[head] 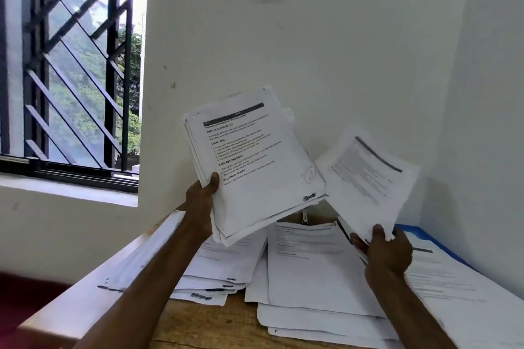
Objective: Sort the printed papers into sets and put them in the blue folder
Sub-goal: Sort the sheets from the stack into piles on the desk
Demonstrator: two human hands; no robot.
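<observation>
My left hand point(202, 198) grips a thick stack of printed papers point(255, 167) by its lower left edge and holds it up above the desk, thumb on the top sheet. My right hand point(388, 252) pinches a single printed sheet point(368, 178) at its bottom edge, raised to the right of the stack. Below lie several piles of printed papers: one at the left point(221, 272), one in the middle point(309, 272) and one at the right point(453, 286). A blue folder point(442, 244) shows only as a blue edge under the right pile, against the wall.
The wooden desk point(204, 326) stands in a corner, with white walls point(326, 37) behind and at the right. A barred window point(71, 65) with a sill is at the left. More sheets point(147, 258) lie along the desk's left edge.
</observation>
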